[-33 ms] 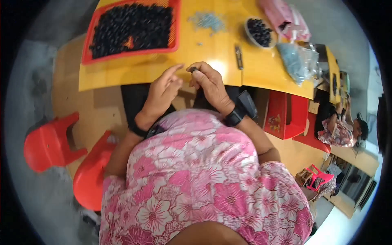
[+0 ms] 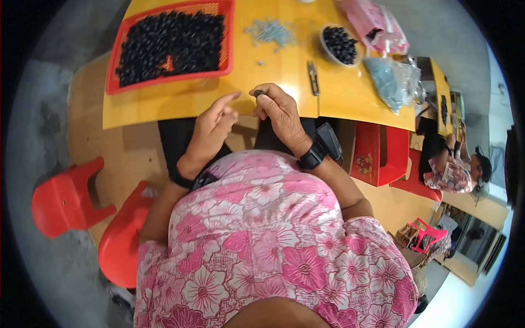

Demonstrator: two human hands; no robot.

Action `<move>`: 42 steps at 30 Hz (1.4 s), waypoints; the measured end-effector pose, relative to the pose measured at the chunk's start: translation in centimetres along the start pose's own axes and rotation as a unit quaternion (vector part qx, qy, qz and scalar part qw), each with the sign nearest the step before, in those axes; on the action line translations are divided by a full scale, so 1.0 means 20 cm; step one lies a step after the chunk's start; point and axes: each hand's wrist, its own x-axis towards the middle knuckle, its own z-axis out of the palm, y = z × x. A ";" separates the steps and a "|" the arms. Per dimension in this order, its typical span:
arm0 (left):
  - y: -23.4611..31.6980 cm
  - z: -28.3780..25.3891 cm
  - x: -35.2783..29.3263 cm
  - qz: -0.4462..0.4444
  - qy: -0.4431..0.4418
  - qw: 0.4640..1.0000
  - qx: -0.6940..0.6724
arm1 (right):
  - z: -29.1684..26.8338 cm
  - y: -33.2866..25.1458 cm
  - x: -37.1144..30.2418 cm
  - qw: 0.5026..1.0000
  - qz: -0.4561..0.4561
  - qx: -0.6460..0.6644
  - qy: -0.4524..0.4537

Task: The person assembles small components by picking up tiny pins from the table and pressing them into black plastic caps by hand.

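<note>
My right hand (image 2: 279, 112) is closed, pinching a small round black piece (image 2: 259, 93) between thumb and fingertips, just off the table's near edge. Beside it on the left, my left hand (image 2: 210, 131) is open with the index finger stretched toward the piece; a small gap separates them. A red plastic basket (image 2: 228, 41) heaped with small black pieces (image 2: 169, 41) stands on the yellow table (image 2: 164, 104) beyond my left hand. Small silvery-grey parts (image 2: 272, 33) lie in a loose pile past my hands, one stray part nearer.
Right of the pile are slim dark snips (image 2: 313, 77), a round bowl (image 2: 326, 50) of black pieces, a clear bag (image 2: 391, 82) of grey parts and a pink bag (image 2: 372, 22). Red chairs (image 2: 65, 199) stand at left. Another person (image 2: 451, 169) sits far right.
The view has shifted slightly, so the table and its contents sit a little farther left. My left index finger is slightly lower; my right hand still pinches the black piece.
</note>
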 end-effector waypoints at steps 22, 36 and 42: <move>-0.04 -0.04 -0.03 0.013 0.022 0.995 0.092 | -0.97 -0.22 0.50 0.811 -0.251 -0.359 0.388; -0.08 -0.18 0.00 -0.001 0.038 0.999 0.011 | 0.06 -0.31 0.56 0.837 -0.363 -0.408 -0.027; -0.13 -0.21 0.03 -0.018 0.045 0.995 -0.088 | 0.28 -0.25 0.77 0.803 -0.364 -0.441 -0.167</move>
